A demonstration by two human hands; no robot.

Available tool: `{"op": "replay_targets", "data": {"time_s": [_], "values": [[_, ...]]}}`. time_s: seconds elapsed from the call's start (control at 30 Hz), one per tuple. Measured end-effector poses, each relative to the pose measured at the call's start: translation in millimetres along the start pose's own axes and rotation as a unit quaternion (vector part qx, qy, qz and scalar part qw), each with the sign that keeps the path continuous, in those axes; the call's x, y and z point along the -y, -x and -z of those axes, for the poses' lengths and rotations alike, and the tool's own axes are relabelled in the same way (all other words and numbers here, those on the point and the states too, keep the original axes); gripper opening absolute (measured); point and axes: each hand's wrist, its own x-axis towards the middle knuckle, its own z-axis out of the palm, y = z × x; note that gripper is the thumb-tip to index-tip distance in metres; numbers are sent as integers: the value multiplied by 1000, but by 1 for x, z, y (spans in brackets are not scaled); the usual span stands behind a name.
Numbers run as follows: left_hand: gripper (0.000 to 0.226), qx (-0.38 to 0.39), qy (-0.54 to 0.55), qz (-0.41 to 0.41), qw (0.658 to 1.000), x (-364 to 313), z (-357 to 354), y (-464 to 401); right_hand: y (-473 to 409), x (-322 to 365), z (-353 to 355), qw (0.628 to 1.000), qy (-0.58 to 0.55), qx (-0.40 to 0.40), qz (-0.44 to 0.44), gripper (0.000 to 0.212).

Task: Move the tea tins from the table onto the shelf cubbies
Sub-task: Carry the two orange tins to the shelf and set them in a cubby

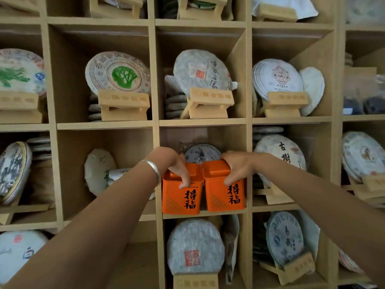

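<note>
In cubby (203, 213): 2 orange tins (181, 197), black characters.

Round paper-wrapped tea cakes stand on small wooden stands (124, 107). One cake carries a green tree print (118, 74), another black calligraphy (203, 71), and a third a red seal (194, 247). Flat stacked cakes (94, 110) lie behind one stand.

Lid tops of both orange tins, left tin (181, 196) and right tin (224, 192), are covered by the left hand (174, 163) and right hand (237, 166). The wrapped tea cake (203, 153) behind is half hidden by them. Top-row cubbies (200, 7) are cut off by the frame edge. Small print on the wooden stands (211, 94) cannot be read.
</note>
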Motion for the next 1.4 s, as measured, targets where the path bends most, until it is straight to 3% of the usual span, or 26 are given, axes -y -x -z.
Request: {"op": "replay_targets", "data": {"time_s": [0.17,0.37,0.67,0.77,0.83,0.9,1.0,1.1,1.17,1.4], "values": [[103,15,15,2,1000,-1,-2,-14,-12,3,-3,998,42,28,-26,72],[86,52,49,-19,997,0,0,-23,-24,6,-5,996,24,51,-63,69],[35,136,107,-76,982,3,-3,-42,-34,5,-7,991,-30,97,-86,61],[29,150,121,-84,978,6,-4,-45,-34,4,-10,993,-26,92,-76,61],[42,119,125,-91,981,7,-8,-50,-33,3,-14,996,-8,70,-61,61],[70,66,141,-96,983,10,-13,-53,-32,4,-21,999,37,22,-29,58],[86,-62,153,-159,973,14,-25,-47,-22,2,-31,993,96,-63,20,61],[86,-275,136,-227,924,15,-49,-29,-6,-4,-48,975,138,-165,55,79],[81,-357,120,-248,892,13,-70,-18,4,-8,-61,959,135,-234,86,75],[63,-438,147,-231,856,9,-106,-21,10,-19,-83,956,75,-272,75,58]]}}
